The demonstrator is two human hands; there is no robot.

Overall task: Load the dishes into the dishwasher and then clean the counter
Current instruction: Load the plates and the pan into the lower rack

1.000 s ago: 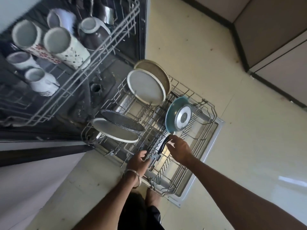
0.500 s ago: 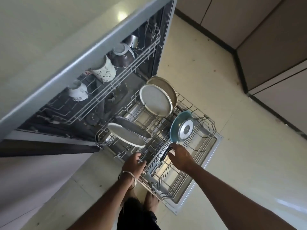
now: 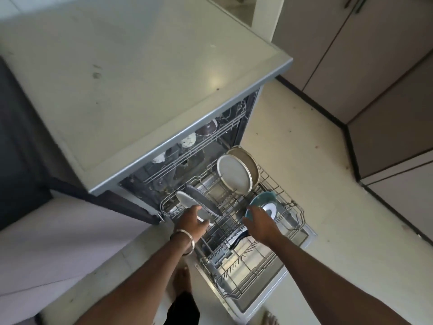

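So the dishwasher (image 3: 248,118) is sitting wide open under the pale counter (image 3: 140,73), with the lower rack (image 3: 293,221) pulled all the way out over the dropped door. The person is standing right in front of it, bare feet on the tile floor (image 3: 328,160), both arms reaching down into the rack.

The left hand (image 3: 191,221), with a metal bangle (image 3: 185,240) on the wrist, is gripping the near edge of a white plate (image 3: 185,199) standing tilted at the left end of the rack, thumb over the front of it. A dark speckled plate (image 3: 201,200) is leaning just behind that one. The right hand (image 3: 260,222) is hanging loose with the fingers relaxed and spread, not holding anything, hovering right beside the teal frying pan (image 3: 263,204). That pan is standing on edge in the rack, steel base facing the camera, dark handle (image 3: 239,239) poking down under the wrist.

Two bigger round plates (image 3: 234,177) are standing upright at the back of the rack, the beige one behind the white one. Up in the upper rack (image 3: 210,139) a few mugs (image 3: 188,140) are sitting upside down, mostly hidden by the counter edge.
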